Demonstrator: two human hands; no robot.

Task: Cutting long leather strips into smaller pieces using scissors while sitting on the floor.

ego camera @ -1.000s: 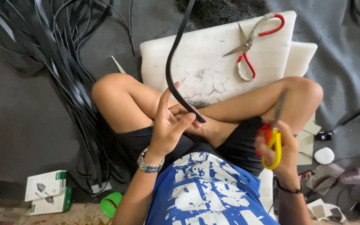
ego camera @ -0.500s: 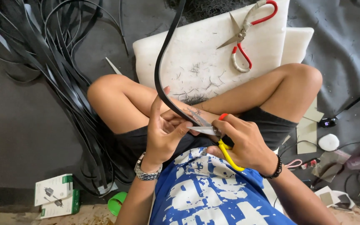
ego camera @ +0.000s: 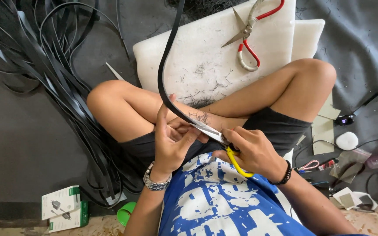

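Dark grey matte floor covering point(ego camera: 31, 144), slightly wrinkled toward 2 o'clock. Person sits cross-legged on it, bare knees out, blue and white printed shirt.

Left hand point(ego camera: 171, 140), centre frame: fingers curled narrow around a flat black strap point(ego camera: 165, 65), pinching its lower end. Strap is thin, ribbon-like, smooth and semi-rigid; it arcs up from the hand toward 12 o'clock and leaves the frame. Metal link watch point(ego camera: 155, 181) on that wrist.

Right hand point(ego camera: 250, 150), just toward 3 o'clock of the left: closed around yellow-handled scissors point(ego camera: 224, 142). Bright steel blades point toward 10 o'clock and meet the strap end at the left fingertips. Cannot tell how far the blades are parted. Black bead bracelet point(ego camera: 285, 172) on that wrist.

At 12 o'clock behind the knees: white foam slab point(ego camera: 206, 48), rounded corners, dull surface littered with short black slivers. On it lie large shears point(ego camera: 248, 35), steel blades, red loop handles partly wrapped in pale cord.

From 9 to 11 o'clock: loose heap of long black strips point(ego camera: 44, 65), same flat glossy material, tangled loops.

At 7 o'clock: small white and green cardboard box point(ego camera: 64, 207), with a green round plastic piece point(ego camera: 125, 214) beside it. At 4 o'clock: clutter of small bits, white round pad point(ego camera: 346, 140), cables, paper scraps.
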